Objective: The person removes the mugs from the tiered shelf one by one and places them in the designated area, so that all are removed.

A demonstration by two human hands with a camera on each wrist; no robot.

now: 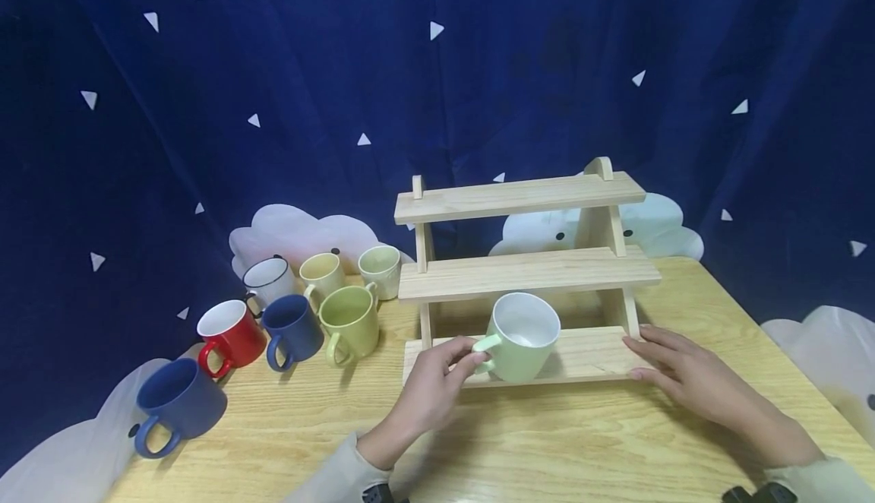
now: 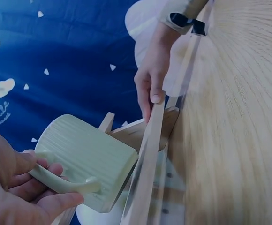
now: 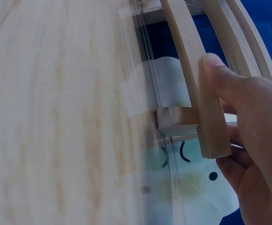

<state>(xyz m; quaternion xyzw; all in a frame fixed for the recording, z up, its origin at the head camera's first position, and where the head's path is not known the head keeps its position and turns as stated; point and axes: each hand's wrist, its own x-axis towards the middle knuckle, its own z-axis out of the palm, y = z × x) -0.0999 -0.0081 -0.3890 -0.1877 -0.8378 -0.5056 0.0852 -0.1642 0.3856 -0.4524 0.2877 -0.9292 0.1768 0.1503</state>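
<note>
A pale green mug (image 1: 522, 351) with a white inside stands over the lowest board of a three-tier wooden display shelf (image 1: 526, 275). My left hand (image 1: 436, 381) pinches its handle between thumb and fingers. In the left wrist view, the ribbed side of the mug (image 2: 82, 157) shows, its base right at the board's front edge. At the shelf's right end, my right hand (image 1: 693, 378) grips the lowest board. The right wrist view shows the thumb (image 3: 213, 61) on the board's front edge, with the other fingers around its end.
Left of the shelf stand several mugs: a lime green mug (image 1: 352, 324), a red mug (image 1: 232, 336), blue mugs, a white mug (image 1: 272, 284) with a dark rim, and pale yellow and cream ones. A dark blue curtain (image 1: 342, 70) hangs behind the wooden table (image 1: 547, 442).
</note>
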